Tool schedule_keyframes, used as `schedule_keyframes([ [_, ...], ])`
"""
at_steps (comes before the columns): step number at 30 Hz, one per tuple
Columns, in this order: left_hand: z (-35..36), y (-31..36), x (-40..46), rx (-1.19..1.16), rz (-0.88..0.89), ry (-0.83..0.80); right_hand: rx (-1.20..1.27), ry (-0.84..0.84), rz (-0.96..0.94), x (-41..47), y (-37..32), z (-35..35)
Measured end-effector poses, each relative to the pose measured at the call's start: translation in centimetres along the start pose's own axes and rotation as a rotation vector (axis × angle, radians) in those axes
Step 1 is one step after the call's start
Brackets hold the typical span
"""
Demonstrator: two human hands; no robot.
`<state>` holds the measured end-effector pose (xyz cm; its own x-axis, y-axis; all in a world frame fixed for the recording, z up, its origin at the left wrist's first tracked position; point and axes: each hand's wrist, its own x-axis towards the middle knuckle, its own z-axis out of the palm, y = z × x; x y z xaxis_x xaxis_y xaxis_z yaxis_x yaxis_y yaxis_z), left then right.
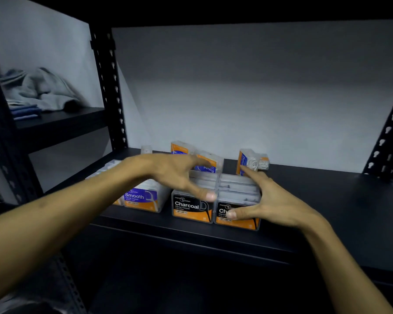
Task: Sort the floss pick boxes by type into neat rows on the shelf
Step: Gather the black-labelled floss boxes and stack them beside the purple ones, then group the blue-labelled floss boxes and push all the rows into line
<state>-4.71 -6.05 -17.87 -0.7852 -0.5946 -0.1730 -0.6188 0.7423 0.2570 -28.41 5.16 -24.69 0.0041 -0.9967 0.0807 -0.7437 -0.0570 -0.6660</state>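
Observation:
Two black-and-orange Charcoal boxes stand side by side at the shelf's front, the left one [187, 208] and the right one [243, 219], with more clear boxes lined up behind them. A purple Smooth box [141, 199] stands to their left. Behind lie loose Round boxes [205, 163] and a tilted box [251, 162]. My left hand [175, 172] hovers spread over the Charcoal rows, thumb tip at the left box's top edge. My right hand [268, 200] is spread against the right row's side, thumb on the front label.
The black metal shelf [327, 200] has bare surface to the right. Perforated uprights stand at the back left [109, 87] and far right [388, 143]. Folded grey and blue clothes [36, 89] lie on a neighbouring shelf at left.

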Motion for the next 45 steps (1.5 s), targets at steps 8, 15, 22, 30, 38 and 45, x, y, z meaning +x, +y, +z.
schedule_keyframes([
  [8,2.9,0.0,0.6,0.167,-0.01,0.053,0.0,0.04,-0.002,0.1,-0.4,0.5],
  [15,3.4,0.2,0.4,0.133,-0.011,0.075,-0.005,0.014,0.0,0.2,-0.4,0.4],
  [22,1.5,0.7,1.0,0.038,0.003,0.065,0.081,0.012,-0.036,-0.3,-0.3,-0.9],
  [30,-2.8,-1.4,3.7,-0.136,0.007,0.301,0.141,0.549,0.013,2.9,1.8,-2.9],
  [38,-3.5,-2.5,9.3,0.082,-0.047,0.199,0.075,0.467,0.073,8.3,4.1,-2.1],
  [45,-2.9,-1.5,14.0,0.27,-0.048,0.031,0.035,0.413,0.023,8.8,6.6,-2.1],
])
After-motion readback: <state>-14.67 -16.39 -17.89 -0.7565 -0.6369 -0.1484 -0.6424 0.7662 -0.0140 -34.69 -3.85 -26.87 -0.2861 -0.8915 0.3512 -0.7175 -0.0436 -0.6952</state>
